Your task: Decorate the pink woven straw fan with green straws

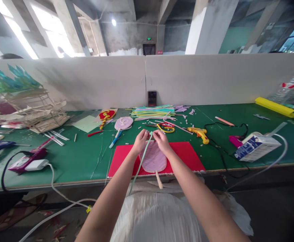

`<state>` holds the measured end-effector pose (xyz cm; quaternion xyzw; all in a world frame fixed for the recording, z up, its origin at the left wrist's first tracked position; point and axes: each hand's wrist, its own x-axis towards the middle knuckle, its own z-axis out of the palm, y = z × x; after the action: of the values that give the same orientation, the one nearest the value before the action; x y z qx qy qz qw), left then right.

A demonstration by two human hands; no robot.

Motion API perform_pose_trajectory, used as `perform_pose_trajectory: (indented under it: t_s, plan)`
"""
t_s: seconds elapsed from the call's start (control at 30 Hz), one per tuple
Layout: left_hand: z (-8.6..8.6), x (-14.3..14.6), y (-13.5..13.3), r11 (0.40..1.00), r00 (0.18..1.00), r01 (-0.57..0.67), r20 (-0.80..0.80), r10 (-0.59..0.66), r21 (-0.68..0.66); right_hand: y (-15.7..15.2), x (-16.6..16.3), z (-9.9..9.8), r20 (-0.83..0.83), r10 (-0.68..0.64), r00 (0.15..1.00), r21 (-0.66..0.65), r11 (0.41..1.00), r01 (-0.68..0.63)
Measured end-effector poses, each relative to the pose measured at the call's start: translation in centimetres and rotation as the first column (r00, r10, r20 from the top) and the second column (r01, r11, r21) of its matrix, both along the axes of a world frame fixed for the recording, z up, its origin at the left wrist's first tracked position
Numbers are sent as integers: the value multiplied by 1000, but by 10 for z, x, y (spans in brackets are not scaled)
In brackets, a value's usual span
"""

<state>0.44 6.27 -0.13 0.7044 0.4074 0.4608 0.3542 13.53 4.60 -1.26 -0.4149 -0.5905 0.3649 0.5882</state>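
Observation:
My left hand (141,141) and my right hand (161,140) meet in front of me, fingertips pinched together on the upper end of a pale green pipe cleaner (142,159). Its long tail hangs down past my left wrist toward my lap. Just below the hands, a lilac fan-shaped piece (154,160) lies on a red sheet (184,156), its wooden handle (159,180) pointing toward me over the table edge. My fingers cover the top of the lilac piece. Whether the green end is bent or curled is too small to tell.
Behind the hands lie a pile of coloured pipe cleaners (153,111), yellow-handled scissors (166,127) and a yellow glue gun (199,133). A lilac round fan (123,123) and a red-and-yellow one (107,116) rest to the left. A power strip (28,160) and a carton (256,146) stand farther out.

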Motion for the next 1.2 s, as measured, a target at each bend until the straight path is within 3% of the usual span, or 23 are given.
perform_pose_trajectory:
  t_s: [0.63, 0.97, 1.2]
  plan:
    - [-7, -1, -5, 998, 1000, -21, -8, 22, 56, -6, -2, 2, 155, -18, 988, 40, 999, 12]
    - [-7, -3, -4, 996, 999, 0, -47, 4, 86, 1, 0, -2, 46, -12, 999, -15, 1000, 12]
    - [-9, -1, -4, 997, 998, 0, -64, 5, 80, 2, 0, -4, 102, -44, 994, 44, 998, 40]
